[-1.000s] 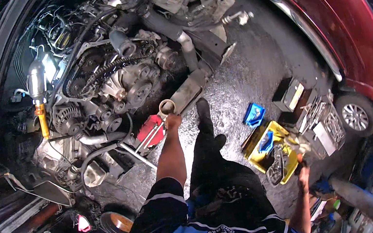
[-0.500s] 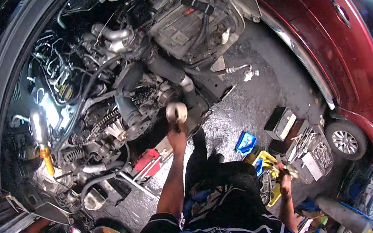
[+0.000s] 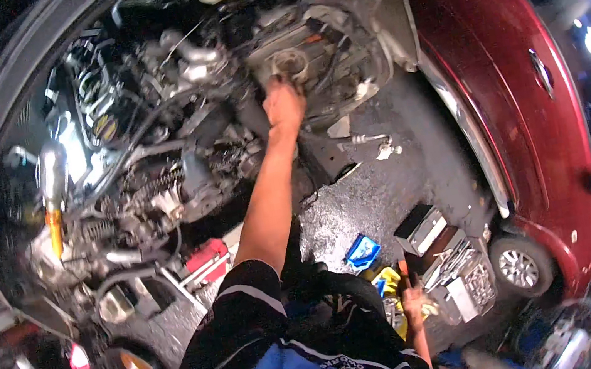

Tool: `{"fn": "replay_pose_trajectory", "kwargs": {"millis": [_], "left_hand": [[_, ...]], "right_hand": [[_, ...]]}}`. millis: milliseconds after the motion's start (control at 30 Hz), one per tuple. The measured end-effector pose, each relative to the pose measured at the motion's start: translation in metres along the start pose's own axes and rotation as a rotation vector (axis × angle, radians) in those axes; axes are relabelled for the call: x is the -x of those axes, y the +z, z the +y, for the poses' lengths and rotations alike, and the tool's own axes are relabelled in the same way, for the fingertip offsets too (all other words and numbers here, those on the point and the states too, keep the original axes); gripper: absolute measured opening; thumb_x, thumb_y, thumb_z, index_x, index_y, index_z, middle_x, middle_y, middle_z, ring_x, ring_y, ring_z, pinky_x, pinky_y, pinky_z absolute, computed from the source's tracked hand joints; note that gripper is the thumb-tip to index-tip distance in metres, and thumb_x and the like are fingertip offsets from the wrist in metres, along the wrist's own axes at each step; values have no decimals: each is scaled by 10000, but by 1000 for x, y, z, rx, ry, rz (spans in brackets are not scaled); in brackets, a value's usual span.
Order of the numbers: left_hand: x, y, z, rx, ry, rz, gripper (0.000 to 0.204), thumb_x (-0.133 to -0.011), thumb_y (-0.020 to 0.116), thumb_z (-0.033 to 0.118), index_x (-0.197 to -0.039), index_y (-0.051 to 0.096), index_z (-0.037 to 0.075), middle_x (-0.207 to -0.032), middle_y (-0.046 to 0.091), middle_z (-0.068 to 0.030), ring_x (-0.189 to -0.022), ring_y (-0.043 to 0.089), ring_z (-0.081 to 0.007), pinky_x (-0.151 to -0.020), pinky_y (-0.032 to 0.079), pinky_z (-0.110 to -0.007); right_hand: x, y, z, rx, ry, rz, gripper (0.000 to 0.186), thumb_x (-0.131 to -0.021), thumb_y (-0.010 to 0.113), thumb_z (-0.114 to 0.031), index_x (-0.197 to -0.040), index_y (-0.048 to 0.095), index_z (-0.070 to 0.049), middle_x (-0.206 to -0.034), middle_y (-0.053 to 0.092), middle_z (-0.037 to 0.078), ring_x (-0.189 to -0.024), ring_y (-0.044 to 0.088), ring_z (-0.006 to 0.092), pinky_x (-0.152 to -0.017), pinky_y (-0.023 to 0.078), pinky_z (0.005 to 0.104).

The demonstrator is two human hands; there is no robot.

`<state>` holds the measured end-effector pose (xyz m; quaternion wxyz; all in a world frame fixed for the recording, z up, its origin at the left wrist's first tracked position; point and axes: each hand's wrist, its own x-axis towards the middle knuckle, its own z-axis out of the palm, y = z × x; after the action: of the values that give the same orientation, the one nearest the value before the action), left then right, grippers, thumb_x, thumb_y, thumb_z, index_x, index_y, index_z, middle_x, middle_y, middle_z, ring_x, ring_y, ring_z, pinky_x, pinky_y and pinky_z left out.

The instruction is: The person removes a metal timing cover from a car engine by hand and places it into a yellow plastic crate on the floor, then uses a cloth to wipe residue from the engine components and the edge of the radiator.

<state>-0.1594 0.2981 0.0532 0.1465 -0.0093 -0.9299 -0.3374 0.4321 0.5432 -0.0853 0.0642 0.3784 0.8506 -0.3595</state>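
The person's left hand (image 3: pixel 284 105) is stretched far forward into the open engine bay (image 3: pixel 172 150), its fingers closed on a round metal ring-shaped part (image 3: pixel 289 65) that sits near the bay's far right edge, just beside the red car body (image 3: pixel 511 70). The part looks like bare metal, so it is probably stiff, fairly heavy for its bulk and perhaps oily; the rim seems the sound place to grip, as the hand does now. The left arm runs nearly straight from the shoulder, wrist level, palm down over the part. The right hand (image 3: pixel 412 299) hangs low at the person's side, near the yellow tray (image 3: pixel 386 279) and the open tool case (image 3: pixel 458 278) on the wet floor (image 3: pixel 375 194); it seems to hold a slim orange-tipped tool (image 3: pixel 403 268), though the view there is too small to be sure.
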Motion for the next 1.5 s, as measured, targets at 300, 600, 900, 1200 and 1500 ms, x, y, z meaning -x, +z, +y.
{"fn": "replay_pose_trajectory", "kwargs": {"millis": [300, 600, 900, 1200, 1500], "left_hand": [[283, -57, -169, 100, -201, -490, 322, -842, 529, 283, -1037, 579, 31, -939, 620, -194, -827, 601, -372, -728, 486, -452], [402, -86, -396, -475, -627, -328, 241, -866, 454, 225, -959, 572, 36, -850, 638, -184, -752, 623, -352, -658, 502, -437], [422, -76, -472, -825, -385, -666, 668, -783, 526, 237, -1373, 254, 85, -1353, 363, -131, -1179, 413, -291, -914, 415, -472], [415, -100, -484, -812, -393, -689, 505, -846, 454, 259, -1314, 361, 96, -1288, 420, -112, -1167, 431, -298, -937, 386, -464], [393, -142, -428, -720, -152, -634, 448, -870, 422, 223, -1284, 395, 53, -1258, 436, -234, -1126, 474, -340, -889, 420, -488]], "right_hand": [[-111, 26, -358, 566, -970, -13, 534, -854, 405, 3, -1365, 315, -127, -1257, 411, 264, -1099, 448, 444, -917, 382, 483], [-166, 80, -421, 344, -1112, -62, 422, -910, 334, -127, -1329, 379, -112, -1265, 432, 230, -1140, 438, 399, -983, 344, 415], [-93, 107, -307, 462, -860, -641, 322, -839, 500, -125, -1140, 496, -9, -1029, 569, 200, -953, 540, 351, -819, 426, 415], [-141, 72, -193, 543, -710, -714, 573, -693, 551, -44, -1250, 420, -46, -1053, 529, 224, -860, 541, 377, -671, 464, 442], [-149, 49, -140, 571, -831, -533, 498, -763, 486, -25, -1256, 417, -37, -981, 535, 213, -833, 523, 382, -710, 449, 444]]}}
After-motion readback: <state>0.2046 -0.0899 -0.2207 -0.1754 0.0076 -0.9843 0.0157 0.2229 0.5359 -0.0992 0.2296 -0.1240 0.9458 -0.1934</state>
